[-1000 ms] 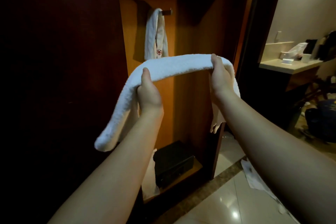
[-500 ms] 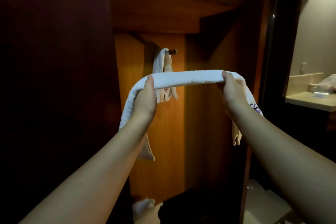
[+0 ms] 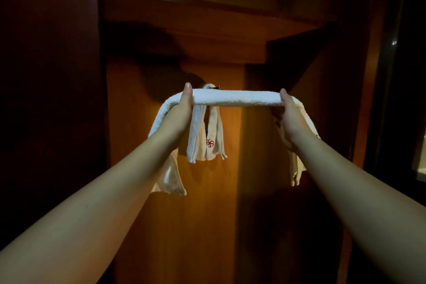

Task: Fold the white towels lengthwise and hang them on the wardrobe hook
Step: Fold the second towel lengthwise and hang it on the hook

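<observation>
1. change: over the last second the folded towel [image 3: 235,98] has gone from chest-level droop to a taut, level span raised right in front of the wardrobe hook [image 3: 218,86]. the view has closed in on the wardrobe back panel [image 3: 230,191]; the floor and the room on the right are gone from view.
2. meaning: lengthwise fold looks done, so this is the hang step. one hung towel [image 3: 207,136] with a red logo already drapes from the hook, so this one likely goes over or beside it.
3. left hand [image 3: 181,115]: arm stretched far forward, thumb on top of the towel, the rest curled under and clamped on it; towel's left end hangs down behind the forearm.
4. right hand [image 3: 291,122]: same reach, thumb over the top edge, palm side under, gripping; the other fingers are hidden. right end hangs behind the wrist.
5. hook itself is barely visible, just above the towel's midspan, under the shelf [image 3: 207,2].
</observation>
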`<state>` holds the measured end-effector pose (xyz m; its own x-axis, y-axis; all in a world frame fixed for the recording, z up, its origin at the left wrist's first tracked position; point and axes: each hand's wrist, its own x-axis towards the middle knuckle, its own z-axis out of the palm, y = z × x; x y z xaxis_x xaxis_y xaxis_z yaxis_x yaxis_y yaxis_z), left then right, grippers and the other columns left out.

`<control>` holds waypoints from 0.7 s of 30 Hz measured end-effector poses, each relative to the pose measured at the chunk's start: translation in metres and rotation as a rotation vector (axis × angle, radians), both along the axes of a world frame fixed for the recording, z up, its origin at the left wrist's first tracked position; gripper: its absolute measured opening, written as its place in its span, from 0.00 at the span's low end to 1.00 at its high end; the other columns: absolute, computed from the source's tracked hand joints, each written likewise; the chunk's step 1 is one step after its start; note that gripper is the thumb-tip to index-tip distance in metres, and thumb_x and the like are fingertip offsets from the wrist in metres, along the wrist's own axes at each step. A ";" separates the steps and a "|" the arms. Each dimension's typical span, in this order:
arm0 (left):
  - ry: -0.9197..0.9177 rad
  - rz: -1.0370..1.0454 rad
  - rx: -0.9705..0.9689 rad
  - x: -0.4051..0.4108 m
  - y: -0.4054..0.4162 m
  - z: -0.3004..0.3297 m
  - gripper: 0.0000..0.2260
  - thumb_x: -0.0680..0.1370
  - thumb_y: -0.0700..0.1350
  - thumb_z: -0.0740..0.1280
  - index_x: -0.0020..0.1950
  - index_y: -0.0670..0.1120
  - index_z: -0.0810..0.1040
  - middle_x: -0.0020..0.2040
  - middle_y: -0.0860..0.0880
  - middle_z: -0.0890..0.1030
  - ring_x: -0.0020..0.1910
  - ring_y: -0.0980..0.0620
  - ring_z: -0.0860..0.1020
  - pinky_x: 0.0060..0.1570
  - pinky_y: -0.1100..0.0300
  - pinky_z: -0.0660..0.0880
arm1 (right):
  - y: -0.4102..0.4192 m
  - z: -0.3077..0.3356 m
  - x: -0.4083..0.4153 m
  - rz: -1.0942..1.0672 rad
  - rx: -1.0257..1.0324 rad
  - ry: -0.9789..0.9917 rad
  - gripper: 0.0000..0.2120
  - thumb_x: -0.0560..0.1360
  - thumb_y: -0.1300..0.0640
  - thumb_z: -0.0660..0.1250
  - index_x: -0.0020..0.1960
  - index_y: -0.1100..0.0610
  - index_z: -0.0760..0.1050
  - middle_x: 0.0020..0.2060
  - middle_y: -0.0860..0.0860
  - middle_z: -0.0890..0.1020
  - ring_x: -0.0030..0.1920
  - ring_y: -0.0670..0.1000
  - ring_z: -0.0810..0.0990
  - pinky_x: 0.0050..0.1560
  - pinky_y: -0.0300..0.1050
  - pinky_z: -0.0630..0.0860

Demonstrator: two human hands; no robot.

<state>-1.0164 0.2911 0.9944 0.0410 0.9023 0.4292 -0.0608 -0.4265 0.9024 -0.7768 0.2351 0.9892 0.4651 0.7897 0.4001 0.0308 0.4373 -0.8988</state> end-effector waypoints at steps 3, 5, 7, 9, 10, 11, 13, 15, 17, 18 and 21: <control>-0.022 0.012 0.045 0.011 0.022 0.015 0.26 0.81 0.68 0.54 0.69 0.52 0.74 0.53 0.54 0.74 0.40 0.66 0.68 0.40 0.69 0.63 | 0.025 0.012 0.013 0.067 0.020 0.009 0.31 0.78 0.31 0.59 0.72 0.51 0.69 0.66 0.53 0.78 0.67 0.52 0.75 0.70 0.50 0.67; 0.002 -0.001 0.073 0.020 0.039 0.024 0.34 0.80 0.69 0.53 0.77 0.47 0.68 0.68 0.49 0.75 0.42 0.67 0.67 0.41 0.71 0.61 | 0.042 0.022 0.018 0.104 0.053 0.032 0.34 0.78 0.30 0.58 0.75 0.52 0.67 0.66 0.55 0.78 0.66 0.53 0.76 0.70 0.53 0.69; 0.011 0.009 0.081 0.023 0.051 0.033 0.36 0.80 0.69 0.53 0.79 0.45 0.65 0.77 0.44 0.68 0.50 0.64 0.68 0.42 0.73 0.60 | 0.057 0.030 0.020 0.131 0.076 0.043 0.35 0.79 0.31 0.55 0.76 0.53 0.66 0.67 0.55 0.77 0.66 0.54 0.75 0.68 0.52 0.69; 0.009 -0.008 0.078 0.026 0.067 0.041 0.36 0.81 0.69 0.52 0.79 0.44 0.63 0.78 0.43 0.66 0.61 0.60 0.70 0.45 0.72 0.62 | 0.074 0.038 0.022 0.134 0.083 0.049 0.36 0.79 0.30 0.54 0.78 0.54 0.63 0.69 0.54 0.75 0.67 0.53 0.74 0.66 0.50 0.67; -0.001 -0.018 0.084 0.028 0.076 0.045 0.36 0.81 0.69 0.52 0.79 0.44 0.63 0.78 0.43 0.66 0.63 0.58 0.72 0.45 0.72 0.62 | 0.082 0.041 0.024 0.132 0.080 0.044 0.37 0.79 0.30 0.53 0.79 0.53 0.62 0.70 0.54 0.74 0.69 0.53 0.72 0.67 0.50 0.65; -0.005 -0.015 0.094 0.031 0.084 0.048 0.36 0.81 0.68 0.52 0.79 0.44 0.63 0.77 0.43 0.67 0.58 0.60 0.75 0.43 0.73 0.63 | 0.091 0.045 0.026 0.132 0.078 0.040 0.37 0.80 0.30 0.52 0.79 0.53 0.61 0.71 0.54 0.73 0.70 0.53 0.71 0.69 0.50 0.64; -0.002 -0.004 0.100 0.037 0.100 0.054 0.35 0.82 0.68 0.51 0.78 0.43 0.65 0.73 0.44 0.72 0.38 0.67 0.71 0.34 0.76 0.64 | 0.110 0.055 0.032 0.126 0.081 0.029 0.36 0.80 0.31 0.52 0.79 0.53 0.62 0.71 0.55 0.74 0.71 0.54 0.71 0.72 0.52 0.63; -0.009 0.009 0.121 0.040 0.121 0.059 0.34 0.82 0.67 0.52 0.77 0.43 0.66 0.67 0.50 0.74 0.27 0.71 0.70 0.25 0.76 0.68 | 0.128 0.066 0.036 0.107 0.081 0.013 0.34 0.81 0.32 0.52 0.77 0.53 0.64 0.68 0.55 0.76 0.68 0.54 0.73 0.69 0.50 0.66; -0.013 0.027 0.136 0.044 0.146 0.065 0.34 0.82 0.68 0.52 0.76 0.44 0.68 0.67 0.50 0.75 0.25 0.72 0.70 0.27 0.74 0.67 | 0.148 0.076 0.039 0.082 0.068 0.010 0.35 0.80 0.31 0.52 0.78 0.53 0.64 0.69 0.55 0.76 0.69 0.55 0.73 0.68 0.50 0.65; -0.025 0.048 0.129 0.046 0.155 0.068 0.34 0.81 0.68 0.53 0.76 0.44 0.69 0.67 0.49 0.76 0.27 0.71 0.69 0.30 0.72 0.66 | 0.159 0.079 0.040 0.068 0.056 0.010 0.35 0.80 0.31 0.53 0.78 0.52 0.63 0.70 0.55 0.75 0.70 0.55 0.72 0.68 0.49 0.65; -0.106 0.116 0.068 0.051 0.183 0.074 0.34 0.79 0.70 0.56 0.74 0.45 0.70 0.43 0.55 0.77 0.31 0.67 0.66 0.31 0.68 0.63 | 0.190 0.086 0.042 0.043 0.035 0.015 0.36 0.79 0.29 0.53 0.78 0.50 0.64 0.69 0.53 0.75 0.64 0.53 0.75 0.58 0.46 0.71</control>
<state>-0.9654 0.4746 1.0685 -0.1105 0.8671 0.4857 -0.1009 -0.4959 0.8625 -0.7343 0.4252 1.0753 0.4370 0.7947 0.4212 -0.0026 0.4694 -0.8830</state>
